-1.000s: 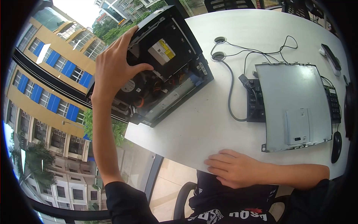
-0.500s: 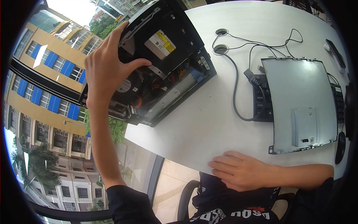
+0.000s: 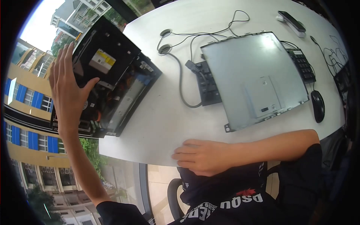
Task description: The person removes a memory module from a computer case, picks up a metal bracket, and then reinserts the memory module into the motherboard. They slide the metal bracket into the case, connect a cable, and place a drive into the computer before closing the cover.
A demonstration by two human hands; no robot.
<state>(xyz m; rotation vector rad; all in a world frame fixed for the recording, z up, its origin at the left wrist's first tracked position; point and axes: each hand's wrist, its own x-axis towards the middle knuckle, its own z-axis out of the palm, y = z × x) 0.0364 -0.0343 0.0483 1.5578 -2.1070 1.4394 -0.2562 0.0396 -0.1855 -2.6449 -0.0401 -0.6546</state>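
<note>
Open black metal computer case (image 3: 112, 86), boxy, wires & yellow-label drive exposed, is touched by left hand (image 3: 69, 93), fingers spread; nothing gripped. Right hand (image 3: 202, 157) laid flat on white table (image 3: 165, 112).

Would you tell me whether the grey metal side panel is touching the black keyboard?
Touching: the head view shows the grey metal side panel lying on the black keyboard.

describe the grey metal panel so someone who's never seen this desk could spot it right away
Start at the white table and look to its right half, right of the open computer case. The metal panel lies flat on top of a black keyboard, covering its middle. It is the only large, plain grey sheet there.
</note>
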